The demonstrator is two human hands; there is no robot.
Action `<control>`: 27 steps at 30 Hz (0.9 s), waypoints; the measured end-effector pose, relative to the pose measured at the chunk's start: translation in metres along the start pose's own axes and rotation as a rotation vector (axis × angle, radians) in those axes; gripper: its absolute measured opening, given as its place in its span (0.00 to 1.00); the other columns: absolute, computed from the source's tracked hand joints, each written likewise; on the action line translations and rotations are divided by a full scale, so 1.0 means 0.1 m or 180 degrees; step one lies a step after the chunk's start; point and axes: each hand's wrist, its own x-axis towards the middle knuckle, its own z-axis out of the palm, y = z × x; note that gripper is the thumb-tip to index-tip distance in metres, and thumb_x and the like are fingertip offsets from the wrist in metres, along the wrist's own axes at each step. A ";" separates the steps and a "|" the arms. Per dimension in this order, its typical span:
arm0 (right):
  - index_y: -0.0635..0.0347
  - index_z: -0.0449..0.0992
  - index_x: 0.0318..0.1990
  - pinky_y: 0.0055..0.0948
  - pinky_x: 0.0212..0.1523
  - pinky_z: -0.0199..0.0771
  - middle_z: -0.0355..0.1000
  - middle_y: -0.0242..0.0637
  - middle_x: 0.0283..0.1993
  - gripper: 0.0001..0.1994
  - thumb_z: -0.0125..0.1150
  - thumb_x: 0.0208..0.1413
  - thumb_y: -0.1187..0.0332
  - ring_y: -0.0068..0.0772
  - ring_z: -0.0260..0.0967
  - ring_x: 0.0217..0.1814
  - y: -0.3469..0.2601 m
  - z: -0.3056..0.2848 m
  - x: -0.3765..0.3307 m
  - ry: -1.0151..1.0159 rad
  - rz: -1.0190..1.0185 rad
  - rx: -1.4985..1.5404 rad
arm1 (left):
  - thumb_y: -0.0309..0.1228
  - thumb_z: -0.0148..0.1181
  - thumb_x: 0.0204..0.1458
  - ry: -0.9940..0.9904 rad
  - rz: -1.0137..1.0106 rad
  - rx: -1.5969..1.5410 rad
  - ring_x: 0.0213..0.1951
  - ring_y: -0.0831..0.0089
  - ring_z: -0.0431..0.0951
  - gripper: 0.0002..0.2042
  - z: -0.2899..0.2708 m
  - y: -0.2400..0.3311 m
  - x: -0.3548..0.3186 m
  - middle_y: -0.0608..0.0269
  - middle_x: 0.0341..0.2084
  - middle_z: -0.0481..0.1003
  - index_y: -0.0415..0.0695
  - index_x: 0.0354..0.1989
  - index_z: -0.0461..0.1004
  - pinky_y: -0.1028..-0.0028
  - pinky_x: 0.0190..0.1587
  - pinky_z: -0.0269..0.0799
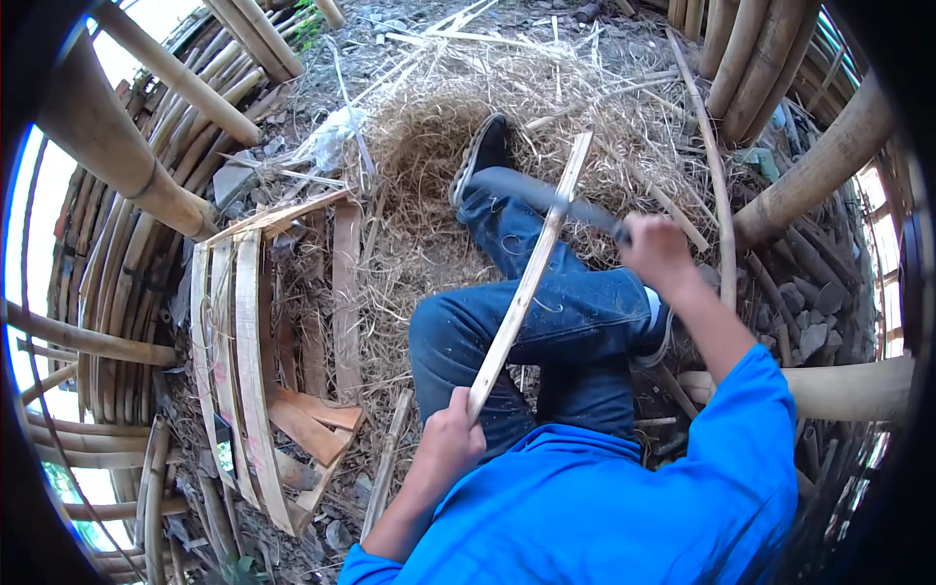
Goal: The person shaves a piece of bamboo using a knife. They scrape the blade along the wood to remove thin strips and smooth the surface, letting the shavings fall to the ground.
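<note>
My left hand (451, 432) is closed round the lower end of a long, flat bamboo strip (522, 297). The strip slants up and away over my jeans, its far end near my shoe. In my right hand (658, 251) is the dark handle of a large knife (531, 189), a machete-like blade. The blade points left and crosses the upper part of the strip; motion blurs it, so I cannot tell whether it touches. My legs (575, 307) are bent under the strip, one crossed over the other.
Curly shavings (429, 146) cover the ground round my feet. A slatted wooden crate (249, 361) stands at the left with offcuts (310, 421) in it. Thick bamboo poles (127, 136) rise on both sides. A long stick (720, 185) and stones (814, 322) lie at the right.
</note>
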 end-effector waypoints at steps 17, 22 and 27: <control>0.55 0.76 0.24 0.39 0.29 0.75 0.74 0.45 0.22 0.05 0.59 0.46 0.66 0.42 0.75 0.25 0.59 -0.25 0.45 0.0314 0.0401 -0.0564 | 0.20 0.49 0.46 -0.0339 -0.0071 -0.0078 0.29 0.38 0.73 0.11 -0.14 0.11 -0.11 0.35 0.21 0.71 0.38 0.40 0.63 0.49 0.31 0.67; 0.60 0.75 0.26 0.40 0.33 0.77 0.73 0.49 0.25 0.08 0.57 0.49 0.65 0.46 0.75 0.30 -0.04 -0.28 0.47 -0.0338 -0.0451 -0.0089 | 0.20 0.47 0.46 -0.0236 -0.0300 -0.0274 0.28 0.37 0.72 0.10 -0.19 -0.02 -0.09 0.35 0.20 0.70 0.38 0.39 0.63 0.49 0.32 0.66; 0.64 0.76 0.33 0.47 0.40 0.73 0.75 0.53 0.33 0.12 0.57 0.49 0.63 0.53 0.74 0.40 1.69 -0.06 0.42 0.0214 0.2459 -0.0470 | 0.21 0.48 0.46 -0.0425 -0.0408 -0.0240 0.29 0.37 0.72 0.06 -0.18 -0.03 -0.27 0.35 0.19 0.69 0.39 0.34 0.63 0.49 0.29 0.64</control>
